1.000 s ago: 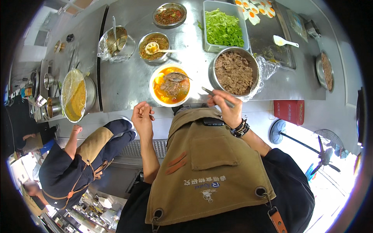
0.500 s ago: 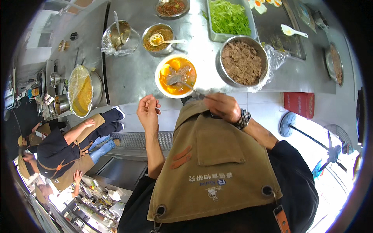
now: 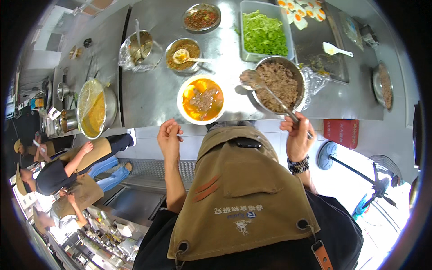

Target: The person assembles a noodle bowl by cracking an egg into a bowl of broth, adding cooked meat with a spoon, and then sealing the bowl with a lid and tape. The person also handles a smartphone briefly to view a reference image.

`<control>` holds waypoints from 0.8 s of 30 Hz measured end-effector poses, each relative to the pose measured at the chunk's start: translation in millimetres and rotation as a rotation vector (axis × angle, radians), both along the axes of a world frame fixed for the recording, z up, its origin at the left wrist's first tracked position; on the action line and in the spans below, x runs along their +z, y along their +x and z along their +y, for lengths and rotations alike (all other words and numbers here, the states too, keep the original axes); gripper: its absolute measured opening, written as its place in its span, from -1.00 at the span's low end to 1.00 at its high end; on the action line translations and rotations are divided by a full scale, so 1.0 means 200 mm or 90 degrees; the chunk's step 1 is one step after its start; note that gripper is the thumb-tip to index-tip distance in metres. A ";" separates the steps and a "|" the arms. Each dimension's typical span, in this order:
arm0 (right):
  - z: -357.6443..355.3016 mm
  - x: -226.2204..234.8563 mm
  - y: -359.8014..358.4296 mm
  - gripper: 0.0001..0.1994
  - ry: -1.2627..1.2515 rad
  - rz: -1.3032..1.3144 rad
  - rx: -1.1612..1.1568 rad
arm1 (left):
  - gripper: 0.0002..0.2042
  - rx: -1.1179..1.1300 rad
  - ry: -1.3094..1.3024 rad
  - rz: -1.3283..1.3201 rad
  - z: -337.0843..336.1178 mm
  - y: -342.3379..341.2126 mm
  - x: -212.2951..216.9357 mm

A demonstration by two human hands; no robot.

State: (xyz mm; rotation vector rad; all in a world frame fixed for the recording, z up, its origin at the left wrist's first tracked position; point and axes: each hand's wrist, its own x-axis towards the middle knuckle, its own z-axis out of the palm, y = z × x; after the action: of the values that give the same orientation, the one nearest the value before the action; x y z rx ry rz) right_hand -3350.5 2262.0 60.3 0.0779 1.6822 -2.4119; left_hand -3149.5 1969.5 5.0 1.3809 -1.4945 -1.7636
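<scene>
A metal serving spoon (image 3: 275, 96) is held by its handle in my right hand (image 3: 299, 137), whose fingers are closed round it. Its head, carrying some brown minced meat (image 3: 246, 77), is over the left rim of a steel bowl filled with cooked minced meat (image 3: 280, 83). My left hand (image 3: 168, 136) hangs by the table's front edge, loosely curled and holding nothing. Just beyond it stands a white bowl (image 3: 182, 109) of orange-red soup, with yellow pieces and a heap of minced meat in the middle.
Behind the soup are a sauce bowl with a white ladle (image 3: 182, 56), a chilli sauce bowl (image 3: 201, 18) and a plastic-wrapped pot (image 3: 153, 54). A tub of chopped greens (image 3: 265, 33), fried eggs (image 3: 303, 12) and a white spoon (image 3: 336, 49) lie farther right. Co-workers (image 3: 49, 173) are at left.
My right hand has moved right, taking the spoon from the soup to the meat bowl. Meat now shows heaped in the soup. My left hand has barely moved.
</scene>
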 end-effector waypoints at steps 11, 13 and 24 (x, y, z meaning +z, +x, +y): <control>0.18 -0.22 -0.29 -0.62 0.225 -0.140 -0.124 | -0.87 -0.036 0.019 0.003 -0.08 -0.03 -0.05; 0.22 -0.23 -0.27 -0.63 0.184 -0.189 -0.142 | -0.89 -0.029 0.035 -0.005 -0.11 0.00 -0.08; -0.20 -0.43 0.18 -0.62 0.479 0.088 0.392 | -0.29 -0.069 -0.365 -0.186 -0.18 0.36 -0.26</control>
State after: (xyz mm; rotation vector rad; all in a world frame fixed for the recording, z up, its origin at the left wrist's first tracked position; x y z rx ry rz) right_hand -3315.0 2222.2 -26.6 -0.4369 2.1717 -1.3028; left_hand -3077.0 1932.8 -46.6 1.2964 -2.0562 -1.0737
